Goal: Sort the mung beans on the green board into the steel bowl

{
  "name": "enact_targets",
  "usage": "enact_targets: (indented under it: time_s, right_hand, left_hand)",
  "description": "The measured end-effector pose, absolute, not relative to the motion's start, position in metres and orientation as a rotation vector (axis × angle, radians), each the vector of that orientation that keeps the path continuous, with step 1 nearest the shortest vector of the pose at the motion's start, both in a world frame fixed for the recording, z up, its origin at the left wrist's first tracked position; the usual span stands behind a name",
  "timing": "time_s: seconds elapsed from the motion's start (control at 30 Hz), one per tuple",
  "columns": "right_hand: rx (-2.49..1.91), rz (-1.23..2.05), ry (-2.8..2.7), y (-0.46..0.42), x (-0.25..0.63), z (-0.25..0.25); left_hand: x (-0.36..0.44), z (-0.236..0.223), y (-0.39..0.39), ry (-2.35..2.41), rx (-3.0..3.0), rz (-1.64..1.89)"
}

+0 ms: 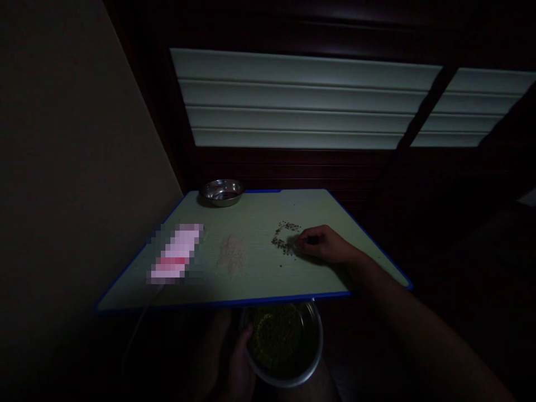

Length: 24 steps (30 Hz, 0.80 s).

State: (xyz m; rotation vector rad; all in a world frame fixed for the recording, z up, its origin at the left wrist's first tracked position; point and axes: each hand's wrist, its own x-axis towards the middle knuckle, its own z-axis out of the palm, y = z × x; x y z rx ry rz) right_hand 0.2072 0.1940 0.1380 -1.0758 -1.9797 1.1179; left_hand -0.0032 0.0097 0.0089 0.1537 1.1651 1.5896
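My right hand [324,244] rests on the pale green table [259,206], fingers curled together at a scatter of small dark seeds [283,237]. Whether it pinches any seeds I cannot see. Below the table's near edge, my left hand [240,365] grips the rim of a steel bowl [310,357] filled with greenish grains. A faint patch of pale grains [232,254] lies on the table between the seeds and a blurred pink object [176,254].
A small empty steel dish [221,191] sits at the table's far left corner. The table has a blue edge [221,303]. A beige wall stands to the left and dark wooden shutters behind. A thin cable [138,329] hangs off the near left edge.
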Motion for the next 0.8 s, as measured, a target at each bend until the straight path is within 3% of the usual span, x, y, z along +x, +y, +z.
enact_targets:
  time_s: [0.8]
  right_hand:
    - [-1.090, 1.028, -2.015, 0.1956, 0.1984, 0.1351]
  left_hand:
    - [-0.0086, 0.0064, 0.0053, 1.114, 0.156, 1.631]
